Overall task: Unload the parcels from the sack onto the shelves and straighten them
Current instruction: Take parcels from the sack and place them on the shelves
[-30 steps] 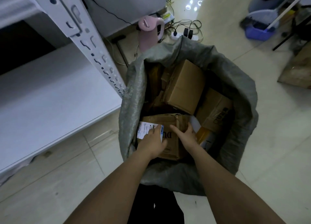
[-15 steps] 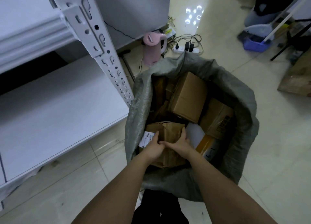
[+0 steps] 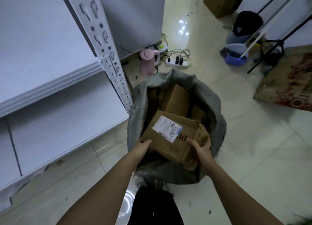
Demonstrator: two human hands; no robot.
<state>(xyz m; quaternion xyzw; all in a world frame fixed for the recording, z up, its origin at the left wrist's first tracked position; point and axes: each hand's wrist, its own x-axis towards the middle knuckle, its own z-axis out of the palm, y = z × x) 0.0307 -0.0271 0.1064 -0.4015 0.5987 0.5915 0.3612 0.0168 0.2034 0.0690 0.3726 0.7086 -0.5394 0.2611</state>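
Both hands hold one brown parcel (image 3: 170,140) over the near side of the grey sack (image 3: 212,116): the left hand (image 3: 143,148) grips its left corner and the right hand (image 3: 201,148) curls round its crumpled right end. A white label (image 3: 167,128) faces up on it, its print too blurred to read. More cartons (image 3: 177,98) lie deeper in the sack, which stands on the floor just beside the white shelves (image 3: 59,120).

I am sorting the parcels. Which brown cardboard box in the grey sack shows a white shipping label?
The crumpled brown cardboard box gripped by both hands, nearest the person. The plain brown cardboard box behind it shows no label.
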